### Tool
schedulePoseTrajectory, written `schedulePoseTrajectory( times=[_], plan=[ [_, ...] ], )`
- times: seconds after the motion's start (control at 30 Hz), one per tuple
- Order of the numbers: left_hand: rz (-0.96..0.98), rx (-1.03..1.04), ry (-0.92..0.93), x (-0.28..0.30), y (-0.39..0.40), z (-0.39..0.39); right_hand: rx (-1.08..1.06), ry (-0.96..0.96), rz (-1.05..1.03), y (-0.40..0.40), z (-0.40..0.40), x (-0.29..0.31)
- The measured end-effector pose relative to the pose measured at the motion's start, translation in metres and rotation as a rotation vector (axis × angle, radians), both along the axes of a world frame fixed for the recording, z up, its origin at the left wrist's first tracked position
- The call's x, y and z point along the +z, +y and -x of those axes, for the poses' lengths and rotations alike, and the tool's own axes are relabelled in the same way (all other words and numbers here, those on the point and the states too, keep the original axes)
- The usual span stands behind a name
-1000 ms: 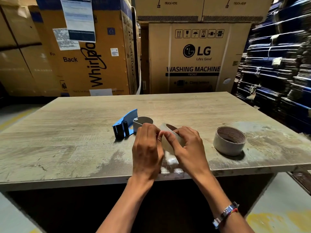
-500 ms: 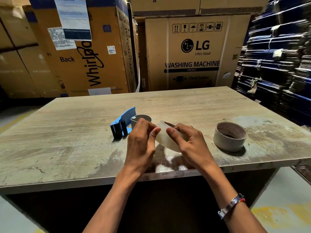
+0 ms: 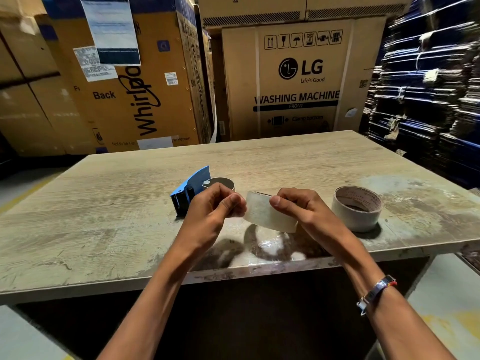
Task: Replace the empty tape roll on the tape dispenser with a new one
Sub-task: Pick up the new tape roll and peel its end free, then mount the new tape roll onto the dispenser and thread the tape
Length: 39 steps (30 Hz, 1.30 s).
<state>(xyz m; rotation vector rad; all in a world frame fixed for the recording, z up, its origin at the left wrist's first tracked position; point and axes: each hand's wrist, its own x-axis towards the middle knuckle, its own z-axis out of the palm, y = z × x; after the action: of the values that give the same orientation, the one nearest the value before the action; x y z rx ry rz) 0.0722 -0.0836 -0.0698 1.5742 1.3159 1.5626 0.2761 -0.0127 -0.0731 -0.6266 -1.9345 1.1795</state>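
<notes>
Fingers [image 3: 235, 201] of the left hand [image 3: 210, 214] are curled in, thumb and forefinger pinched at the left edge of the new tape roll [image 3: 267, 215]; what they nip there, a loose end or the roll's own edge, cannot be told. Across from them the right hand [image 3: 306, 211] grips the same roll, thumb pressed on its outer face and the other fingers wrapped behind. The roll is pale and translucent, held in the air just above the near edge of the desk [image 3: 104, 203], tilted, with its shadow and a bright glint on the worn surface below. A bracelet [image 3: 376, 292] sits on the right wrist.

Just behind the left hand the blue tape dispenser [image 3: 193, 185] rests on the desk, its dark rollers toward the left and a round grey hub partly hidden by the knuckles. To the right of the right hand, close but apart, the second roll [image 3: 357, 207] lies flat with its printed cardboard core facing up.

Beyond the far edge stand large cardboard cartons [image 3: 293, 81], 1 marked LG washing machine, 1 Whirlpool, and dark stacked sheets fill the right side.
</notes>
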Motion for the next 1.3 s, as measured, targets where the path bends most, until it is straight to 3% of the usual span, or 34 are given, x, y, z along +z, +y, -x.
schedulePoseTrajectory(
  times=[0.33, 0.67, 0.83, 0.97, 1.03, 1.17, 1.3],
  plan=[
    [0.172, -0.298, -0.287, -0.002, 0.011, 0.02, 0.024, -0.029, -0.004, 0.004, -0.001, 0.001],
    [0.223, -0.262, -0.271, 0.003, 0.006, 0.025, -0.013, -0.033, -0.004, 0.0, 0.0, 0.001],
    [0.133, -0.002, 0.006, 0.009, 0.005, 0.028, -0.052, -0.026, -0.01, -0.004, 0.0, 0.004],
    [-0.098, 0.458, 0.458, 0.012, 0.013, 0.037, -0.084, 0.003, -0.004, -0.009, -0.001, 0.004],
    [-0.074, 0.579, 0.699, 0.011, 0.021, 0.049, -0.108, -0.003, -0.012, -0.01, -0.002, 0.003],
    [0.349, 0.452, 0.852, 0.008, 0.034, 0.073, -0.157, 0.007, -0.041, -0.012, -0.004, 0.0],
    [0.303, 0.43, 0.828, 0.001, 0.032, 0.08, -0.174, 0.076, -0.051, -0.011, -0.004, -0.002]
  ],
)
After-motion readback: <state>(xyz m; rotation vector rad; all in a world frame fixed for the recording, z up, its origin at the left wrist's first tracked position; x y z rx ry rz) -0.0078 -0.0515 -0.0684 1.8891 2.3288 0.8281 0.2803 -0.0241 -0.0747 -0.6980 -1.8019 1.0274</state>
